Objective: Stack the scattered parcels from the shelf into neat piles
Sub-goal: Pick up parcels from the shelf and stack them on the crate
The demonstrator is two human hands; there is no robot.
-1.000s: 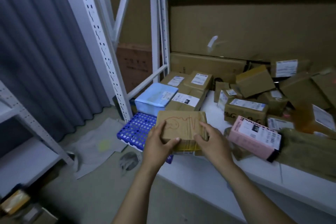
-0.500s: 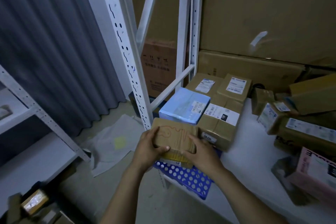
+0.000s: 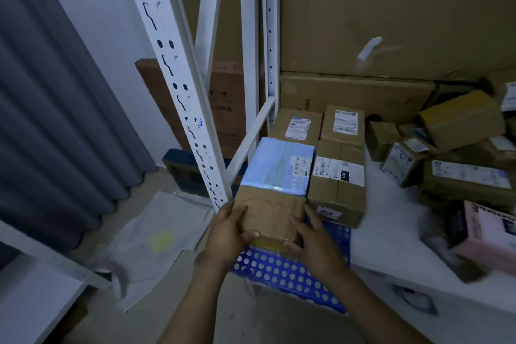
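A small brown parcel with a red scribble (image 3: 269,212) sits at the shelf's front left corner, over a blue perforated tray (image 3: 290,274). My left hand (image 3: 227,234) grips its left side and my right hand (image 3: 315,243) its right side. Directly behind it lies a light blue parcel (image 3: 279,165), with a taped brown parcel (image 3: 339,181) beside that. Two more labelled brown parcels (image 3: 297,126) (image 3: 344,123) stand in a row further back. Loose parcels (image 3: 460,120) lie jumbled at the right, including a pink box (image 3: 488,234).
The white shelf board (image 3: 391,237) has a bare stretch between the ordered row and the jumble. A perforated white upright (image 3: 178,86) stands just left of my hands. Large flat cartons (image 3: 391,25) line the back. Grey curtain (image 3: 55,109) and crumpled bags (image 3: 156,237) lie left.
Both hands carried the scribbled parcel left along the shelf and set it down in front of the light blue parcel. My view swung left and closer, pushing the jumbled parcels to the right edge.
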